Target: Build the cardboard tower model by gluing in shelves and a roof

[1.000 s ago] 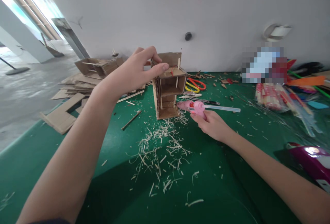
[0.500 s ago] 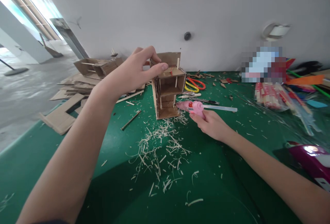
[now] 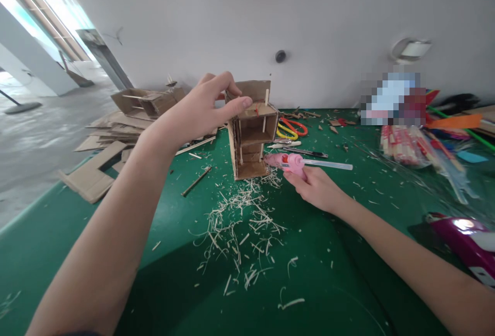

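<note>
A small cardboard tower (image 3: 252, 140) with open shelves and thin wooden sticks stands upright on the green table (image 3: 77, 233). My left hand (image 3: 204, 106) grips its top edge, fingers curled over the upper left corner. My right hand (image 3: 315, 187) holds a pink glue gun (image 3: 288, 161) with a clear glue stick jutting out the back. The gun's nozzle points left at the lower right side of the tower, close to its base. Pale wood shavings (image 3: 243, 222) lie scattered in front of the tower.
Flat cardboard pieces and a cardboard box (image 3: 116, 130) lie at the table's left edge. Scissors with red and yellow handles (image 3: 290, 127) and a knife lie behind the tower. Packs of sticks (image 3: 406, 145) and coloured items fill the right; a purple object (image 3: 467, 238) sits near right.
The view has shifted very slightly. Both hands, the tower and the glue gun stay almost where they were.
</note>
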{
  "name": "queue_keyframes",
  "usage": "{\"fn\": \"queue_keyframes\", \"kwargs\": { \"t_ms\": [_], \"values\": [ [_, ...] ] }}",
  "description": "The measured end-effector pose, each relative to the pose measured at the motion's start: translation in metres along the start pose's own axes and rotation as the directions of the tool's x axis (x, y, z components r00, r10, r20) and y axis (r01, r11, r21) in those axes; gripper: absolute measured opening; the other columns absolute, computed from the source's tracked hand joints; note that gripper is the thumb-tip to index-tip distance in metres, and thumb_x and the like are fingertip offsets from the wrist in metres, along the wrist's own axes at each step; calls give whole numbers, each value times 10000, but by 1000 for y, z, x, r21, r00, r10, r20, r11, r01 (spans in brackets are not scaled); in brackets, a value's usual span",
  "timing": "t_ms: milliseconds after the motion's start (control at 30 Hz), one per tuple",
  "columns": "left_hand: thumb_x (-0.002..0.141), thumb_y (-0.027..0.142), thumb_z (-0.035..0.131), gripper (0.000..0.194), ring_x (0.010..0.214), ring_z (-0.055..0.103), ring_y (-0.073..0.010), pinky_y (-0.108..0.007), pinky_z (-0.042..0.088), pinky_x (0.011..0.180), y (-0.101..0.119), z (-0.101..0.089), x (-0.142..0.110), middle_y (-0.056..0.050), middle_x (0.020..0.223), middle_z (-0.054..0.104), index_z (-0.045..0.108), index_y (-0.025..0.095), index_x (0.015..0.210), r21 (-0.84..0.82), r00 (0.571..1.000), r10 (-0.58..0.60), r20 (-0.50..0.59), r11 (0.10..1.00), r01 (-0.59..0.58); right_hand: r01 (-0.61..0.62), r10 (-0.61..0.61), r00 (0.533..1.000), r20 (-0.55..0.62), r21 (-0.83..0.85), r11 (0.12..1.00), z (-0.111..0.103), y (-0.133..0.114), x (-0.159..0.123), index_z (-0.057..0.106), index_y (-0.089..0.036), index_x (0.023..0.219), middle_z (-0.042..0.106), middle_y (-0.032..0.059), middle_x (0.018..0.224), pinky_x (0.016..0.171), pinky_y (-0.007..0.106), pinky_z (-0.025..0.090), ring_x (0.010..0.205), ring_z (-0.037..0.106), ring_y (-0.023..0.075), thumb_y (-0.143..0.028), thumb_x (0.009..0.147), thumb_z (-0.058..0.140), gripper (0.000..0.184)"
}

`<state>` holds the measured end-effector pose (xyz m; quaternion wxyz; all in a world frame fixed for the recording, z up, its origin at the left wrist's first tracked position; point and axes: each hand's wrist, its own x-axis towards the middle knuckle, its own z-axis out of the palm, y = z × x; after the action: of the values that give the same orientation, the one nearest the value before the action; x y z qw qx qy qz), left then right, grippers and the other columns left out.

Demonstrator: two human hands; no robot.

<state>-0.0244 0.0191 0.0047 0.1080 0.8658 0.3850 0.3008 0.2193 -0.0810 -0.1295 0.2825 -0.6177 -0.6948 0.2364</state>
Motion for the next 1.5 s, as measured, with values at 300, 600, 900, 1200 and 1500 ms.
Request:
{"fn": "queue_keyframes", "kwargs": {
  "t_ms": [300, 600, 900, 1200, 1500],
  "values": [
    [874, 500, 520, 301, 1128, 551, -298, -536, 404, 1038, 0, 1, 0, -68, 1113, 570, 586, 238, 1008, 16, 1000, 10, -3, 1000, -10, -22, 22, 999, -32, 30, 999, 1, 2, -2, 421, -225, 601, 498, -13, 536, 532, 307, 353, 509, 453, 138, -571, 914, 431, 466],
    [851, 477, 551, 287, 1170, 528, -306, -524, 380, 1068, 0, 1, 0, -78, 1151, 564, 593, 244, 1014, -26, 1000, -11, -2, 1000, 11, -3, 5, 999, -49, 49, 999, 3, 0, -3, 524, -218, 689, 502, -5, 530, 574, 321, 391, 560, 508, 175, -561, 915, 438, 419],
    [857, 514, 537, 325, 1144, 542, -280, -507, 383, 1074, 2, 1, -2, -65, 1151, 558, 594, 238, 1019, -10, 1000, 3, -8, 1000, -3, 36, -40, 995, -95, -37, 999, 5, 0, -3, 568, -211, 725, 469, -11, 526, 535, 314, 360, 505, 444, 157, -553, 925, 437, 417],
    [839, 492, 569, 296, 1151, 540, -293, -526, 375, 1078, 0, 2, 0, -67, 1143, 553, 605, 249, 1004, -26, 1000, -7, -11, 1000, 6, 85, -89, 991, -101, -44, 995, 5, -3, -1, 497, -227, 693, 457, -10, 542, 575, 330, 394, 547, 463, 170, -491, 932, 433, 362],
    [848, 511, 552, 312, 1121, 552, -278, -499, 376, 1086, 0, 1, -1, -67, 1101, 549, 608, 246, 1002, -29, 1000, 18, -19, 999, -19, 93, -99, 989, -112, -60, 994, 6, -3, -2, 426, -235, 669, 431, -14, 559, 587, 337, 381, 550, 445, 165, -461, 924, 430, 341]
  ]
}}
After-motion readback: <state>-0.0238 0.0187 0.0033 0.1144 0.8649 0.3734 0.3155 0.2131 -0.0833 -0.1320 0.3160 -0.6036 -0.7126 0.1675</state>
